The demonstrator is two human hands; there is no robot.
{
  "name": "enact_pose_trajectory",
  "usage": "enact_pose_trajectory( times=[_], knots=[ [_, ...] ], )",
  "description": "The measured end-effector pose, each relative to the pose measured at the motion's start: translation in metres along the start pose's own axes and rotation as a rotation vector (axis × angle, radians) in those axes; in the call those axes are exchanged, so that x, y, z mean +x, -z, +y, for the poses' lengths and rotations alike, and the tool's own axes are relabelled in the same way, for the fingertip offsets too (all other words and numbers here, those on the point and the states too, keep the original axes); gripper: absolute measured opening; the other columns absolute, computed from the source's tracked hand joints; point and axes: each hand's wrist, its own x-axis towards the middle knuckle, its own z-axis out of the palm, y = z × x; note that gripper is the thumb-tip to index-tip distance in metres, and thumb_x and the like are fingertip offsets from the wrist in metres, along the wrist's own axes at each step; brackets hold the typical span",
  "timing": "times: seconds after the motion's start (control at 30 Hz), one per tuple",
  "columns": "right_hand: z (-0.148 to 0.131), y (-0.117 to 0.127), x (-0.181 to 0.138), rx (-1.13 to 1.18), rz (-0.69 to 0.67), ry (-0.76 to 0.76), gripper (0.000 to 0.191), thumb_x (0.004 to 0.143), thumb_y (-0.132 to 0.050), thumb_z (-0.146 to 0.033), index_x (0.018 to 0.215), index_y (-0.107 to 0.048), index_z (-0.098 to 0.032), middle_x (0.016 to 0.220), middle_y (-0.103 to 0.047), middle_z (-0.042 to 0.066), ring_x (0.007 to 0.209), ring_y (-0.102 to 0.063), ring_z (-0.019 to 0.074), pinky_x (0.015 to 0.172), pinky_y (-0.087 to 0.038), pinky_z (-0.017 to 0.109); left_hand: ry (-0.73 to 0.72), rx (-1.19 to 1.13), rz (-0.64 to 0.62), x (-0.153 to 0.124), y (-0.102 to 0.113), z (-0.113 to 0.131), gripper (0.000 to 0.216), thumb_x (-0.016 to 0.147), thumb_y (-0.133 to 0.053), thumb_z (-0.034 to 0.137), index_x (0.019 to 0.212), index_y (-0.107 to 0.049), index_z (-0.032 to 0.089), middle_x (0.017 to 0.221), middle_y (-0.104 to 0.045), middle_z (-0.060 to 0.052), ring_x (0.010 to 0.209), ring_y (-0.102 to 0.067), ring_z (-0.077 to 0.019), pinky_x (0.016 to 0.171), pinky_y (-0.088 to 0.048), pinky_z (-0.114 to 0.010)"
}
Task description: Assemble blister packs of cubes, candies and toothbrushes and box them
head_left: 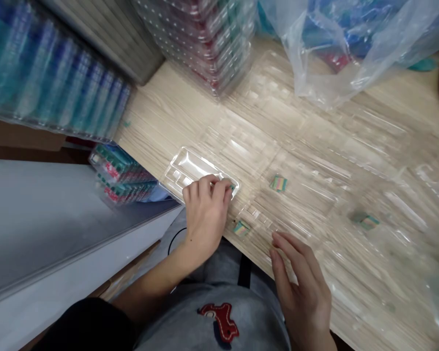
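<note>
The pale wooden desk (157, 102) carries a clear plastic tray (199, 163) at its near edge, the left hand (207, 214) bunched over it, whether grasping anything I cannot tell, while the right hand (305, 287), released, fingers parted, is farther right along that edge.

No text, brand or number can be read. Red-and-white, print-like marks seen on small stacked packs (122, 170) beside desk (157, 105); too blurred to be made out. Markings on blue-and-teal packs (54, 73) at upper left likewise blurred beyond reading. Coloured stripes shown on small slips (279, 183) over desk; lettering, if any, too small to be told. Red figure-shaped patch (225, 321), edged with pale stitching, borne on grey garment (183, 317).
</note>
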Motion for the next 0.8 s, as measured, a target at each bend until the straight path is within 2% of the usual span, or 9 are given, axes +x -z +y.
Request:
enact_pose_trajectory(
  times=[0.13, 0.23, 0.4, 0.5, 0.6, 0.7, 0.8],
  knots=[
    [-0.002, -0.001, 0.000, -0.004, -0.003, -0.001, 0.027, 0.092, -0.054, -0.011, 0.118, -0.060, -0.017, 0.109, -0.065, 0.008, 0.101, -0.066, 0.0157, 0.086, -0.059, 0.028, 0.007, -0.019, 0.056, 0.000, 0.001, -0.015, 0.019, 0.093, -0.053, 0.021, 0.112, -0.060, 0.021, 0.111, -0.058, -0.012, 0.102, -0.054, -0.0279, 0.087, -0.043, -0.044],
    [-0.003, 0.000, -0.001, -0.021, 0.000, -0.015, 0.027, 0.093, -0.054, -0.014, 0.118, -0.061, -0.020, 0.109, -0.066, 0.007, 0.101, -0.066, 0.0164, 0.084, -0.059, 0.029, 0.097, -0.051, 0.125, 0.006, 0.004, -0.037, 0.027, 0.095, -0.051, 0.028, 0.119, -0.055, 0.017, 0.115, -0.056, -0.015, 0.109, -0.053, -0.0301, 0.093, -0.043, -0.048],
    [-0.003, 0.002, -0.002, -0.042, 0.039, -0.006, 0.028, 0.092, -0.055, -0.014, 0.119, -0.061, -0.021, 0.109, -0.066, 0.006, 0.101, -0.066, 0.0159, 0.083, -0.058, 0.028, 0.274, -0.015, 0.186, 0.030, 0.015, -0.076, 0.019, 0.092, -0.052, 0.026, 0.106, -0.057, 0.014, 0.115, -0.053, -0.018, 0.114, -0.049, -0.0356, 0.099, -0.038, -0.057],
    [-0.004, 0.002, -0.002, -0.062, 0.034, 0.004, 0.028, 0.093, -0.054, -0.014, 0.119, -0.061, -0.020, 0.109, -0.067, 0.007, 0.101, -0.066, 0.0164, 0.084, -0.058, 0.029, 0.292, -0.063, 0.206, 0.048, 0.026, -0.092, 0.010, 0.090, -0.051, 0.019, 0.098, -0.056, 0.015, 0.113, -0.051, -0.015, 0.119, -0.047, -0.0332, 0.103, -0.037, -0.054],
    [-0.006, 0.002, -0.004, -0.084, 0.036, 0.004, 0.026, 0.092, -0.056, -0.014, 0.118, -0.062, -0.019, 0.108, -0.067, 0.007, 0.100, -0.067, 0.0160, 0.084, -0.058, 0.027, 0.322, -0.081, 0.221, 0.064, 0.036, -0.102, 0.010, 0.090, -0.052, 0.024, 0.098, -0.054, 0.017, 0.116, -0.050, -0.012, 0.125, -0.045, -0.0323, 0.106, -0.034, -0.053],
    [-0.006, 0.003, -0.006, -0.087, 0.055, 0.000, 0.028, 0.092, -0.056, -0.012, 0.117, -0.062, -0.021, 0.106, -0.068, 0.006, 0.098, -0.067, 0.0158, 0.083, -0.058, 0.028, 0.397, -0.020, 0.194, 0.072, 0.043, -0.111, 0.024, 0.083, -0.059, 0.025, 0.105, -0.053, 0.019, 0.124, -0.054, -0.015, 0.129, -0.043, -0.0394, 0.105, -0.029, -0.061],
    [-0.002, 0.007, -0.008, -0.106, 0.089, -0.005, 0.030, 0.091, -0.057, -0.012, 0.118, -0.063, -0.022, 0.105, -0.069, 0.005, 0.095, -0.069, 0.0161, 0.081, -0.059, 0.028, 0.334, 0.026, 0.064, 0.071, 0.047, -0.120, 0.032, 0.081, -0.054, 0.025, 0.113, -0.053, 0.020, 0.120, -0.060, -0.016, 0.127, -0.047, -0.0420, 0.098, -0.031, -0.064]
  ],
)
